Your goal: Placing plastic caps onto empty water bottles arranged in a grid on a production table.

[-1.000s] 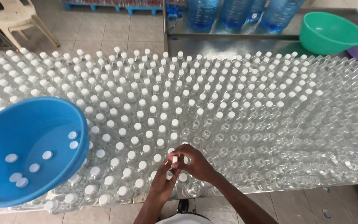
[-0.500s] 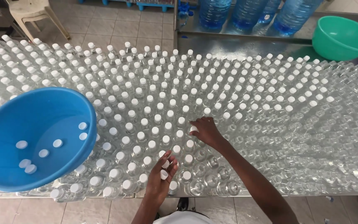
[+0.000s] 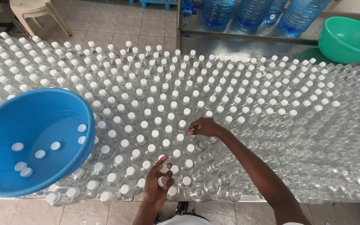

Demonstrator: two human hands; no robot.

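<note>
Reaching into the centre of the frame, the right hand [image 3: 205, 127] pinches a white cap onto a clear bottle [image 3: 191, 134] among the packed bottles, while the left hand [image 3: 157, 183], lower centre, cups loose white caps [image 3: 162, 181] in closed fingers, right of the blue basin [image 3: 34, 139].

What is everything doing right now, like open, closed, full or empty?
Capped bottles: upright, white caps on.
Uncapped bottles: upright, open.
Blue basin: tilted, a few white caps inside.
Green basin: upright; contents unclear.
Left hand: holding white caps.
Right hand: on a bottle top.
</note>
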